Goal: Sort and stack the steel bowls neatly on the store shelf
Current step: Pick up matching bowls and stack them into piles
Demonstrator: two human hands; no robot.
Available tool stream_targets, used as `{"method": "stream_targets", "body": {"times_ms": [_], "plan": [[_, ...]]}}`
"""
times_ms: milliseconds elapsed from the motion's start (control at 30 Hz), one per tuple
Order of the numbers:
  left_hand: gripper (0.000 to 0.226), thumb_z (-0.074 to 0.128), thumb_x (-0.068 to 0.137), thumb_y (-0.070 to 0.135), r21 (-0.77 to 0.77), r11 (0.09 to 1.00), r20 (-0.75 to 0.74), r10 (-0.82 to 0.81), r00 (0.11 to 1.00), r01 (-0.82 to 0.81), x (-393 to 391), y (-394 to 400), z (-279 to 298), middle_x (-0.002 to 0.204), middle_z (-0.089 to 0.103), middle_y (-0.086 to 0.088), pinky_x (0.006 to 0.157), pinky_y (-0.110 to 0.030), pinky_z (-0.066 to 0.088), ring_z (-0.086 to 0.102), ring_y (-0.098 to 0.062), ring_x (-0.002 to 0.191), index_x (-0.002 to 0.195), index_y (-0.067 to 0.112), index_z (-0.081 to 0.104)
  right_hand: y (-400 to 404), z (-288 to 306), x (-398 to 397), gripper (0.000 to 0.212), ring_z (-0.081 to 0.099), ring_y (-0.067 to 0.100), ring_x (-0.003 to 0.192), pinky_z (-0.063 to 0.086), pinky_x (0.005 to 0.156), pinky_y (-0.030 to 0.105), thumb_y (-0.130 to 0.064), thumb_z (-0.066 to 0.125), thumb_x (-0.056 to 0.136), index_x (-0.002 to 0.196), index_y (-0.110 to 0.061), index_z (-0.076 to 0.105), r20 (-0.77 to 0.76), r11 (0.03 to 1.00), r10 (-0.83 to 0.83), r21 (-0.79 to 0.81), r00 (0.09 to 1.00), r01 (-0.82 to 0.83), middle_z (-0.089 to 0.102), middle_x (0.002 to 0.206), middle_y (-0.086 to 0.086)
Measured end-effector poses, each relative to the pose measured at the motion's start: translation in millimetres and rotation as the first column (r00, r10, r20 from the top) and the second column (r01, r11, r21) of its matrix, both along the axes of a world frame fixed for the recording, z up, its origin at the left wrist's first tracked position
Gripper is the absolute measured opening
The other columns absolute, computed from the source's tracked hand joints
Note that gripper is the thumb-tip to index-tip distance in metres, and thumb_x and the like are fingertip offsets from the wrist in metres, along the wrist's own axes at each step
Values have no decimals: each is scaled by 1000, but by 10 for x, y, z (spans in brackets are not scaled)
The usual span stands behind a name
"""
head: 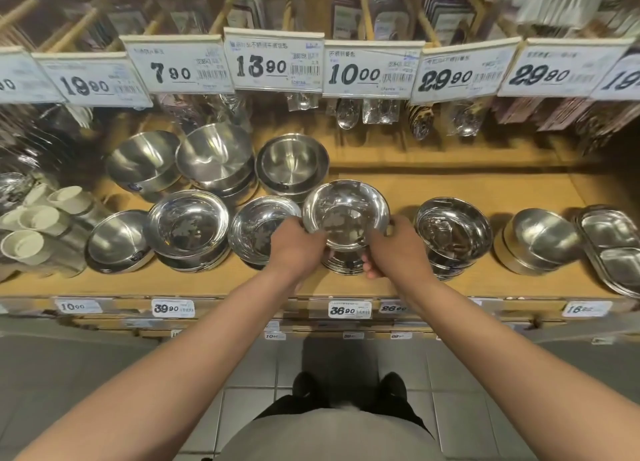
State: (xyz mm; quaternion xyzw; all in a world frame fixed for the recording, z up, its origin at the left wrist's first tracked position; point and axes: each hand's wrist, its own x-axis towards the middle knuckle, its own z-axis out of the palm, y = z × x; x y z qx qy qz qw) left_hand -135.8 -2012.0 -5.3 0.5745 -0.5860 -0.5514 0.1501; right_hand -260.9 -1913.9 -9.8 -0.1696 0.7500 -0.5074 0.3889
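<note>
Steel bowls stand on the wooden shelf (433, 180) in two rows: three stacks at the back, six along the front edge. Both hands hold one shiny bowl (346, 213), raised and tilted above the short stack (343, 265) near the middle of the front edge. The left hand (298, 244) curls its fingers over the bowl's left rim; the right hand (394, 247) grips the right rim, with fingertips tucked under beside the stack. At the right end lies one divided tray (613, 246). White cups (33, 228) crowd the left end. Seven price cards (273, 60) are readable overhead.
</note>
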Motion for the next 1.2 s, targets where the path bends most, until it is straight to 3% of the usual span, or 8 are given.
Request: {"method": "stream_targets", "body": {"times_ms": [67,167,267,433,567,733,1000,1200], "plan": [[4,69,92,7,117,992,-85,60,995,-50,22,-104,65,84,76,-12,72,-38,65,78,-24,73,93,7,66,8,40,-55,10,64,11,45,52,45,22,-26,60,98,94,-25,50,46,1000,2,12,999,-2,70,70,9],[7,64,94,1,145,989,-88,-23,996,36,91,-290,166,80,76,-12,59,-27,61,76,-21,66,92,7,67,29,32,-146,14,69,8,53,56,53,22,-22,64,96,103,-12,57,95,999,-30,26,995,28,68,82,7],[9,63,95,3,82,991,-61,-97,993,102,81,-377,216,83,76,-12,54,-23,58,75,-16,63,94,8,70,38,-30,-156,14,72,8,60,59,59,22,-10,63,97,111,-8,59,127,999,-40,-23,991,44,66,94,7],[16,67,93,11,-84,989,82,-119,990,126,-24,-282,100,95,74,-8,73,-39,63,75,-25,82,109,11,67,19,-142,-160,20,72,15,65,62,63,27,-6,60,99,118,-5,62,42,995,-101,26,994,100,69,106,14],[10,61,92,10,-269,927,262,-190,946,261,-40,-107,-16,85,62,4,59,-12,40,57,-14,76,100,17,63,-9,-203,-153,17,67,14,66,63,76,41,-17,59,101,111,-5,66,-155,990,-90,97,984,106,68,85,-1],[27,57,94,0,-353,895,227,-202,953,274,-46,66,-100,94,66,4,50,0,38,55,-5,72,118,9,67,-18,-276,-83,24,49,-4,69,36,55,14,-23,56,100,121,-15,67,-366,986,-2,155,931,63,56,78,-17],[48,51,91,-10,-320,904,244,-212,946,285,-44,245,-182,118,71,-14,77,-17,41,64,-19,98,135,6,60,17,-340,3,31,61,35,99,48,84,40,-13,54,97,126,-10,63,-384,979,84,203,920,-5,66,110,22],[46,54,89,-7,-297,910,248,-221,943,291,-16,305,-250,129,67,-15,88,-15,37,62,-29,120,134,4,61,26,-390,29,34,46,24,92,37,77,33,-11,52,96,129,-10,63,-336,973,100,231,937,-21,65,110,27]]}}
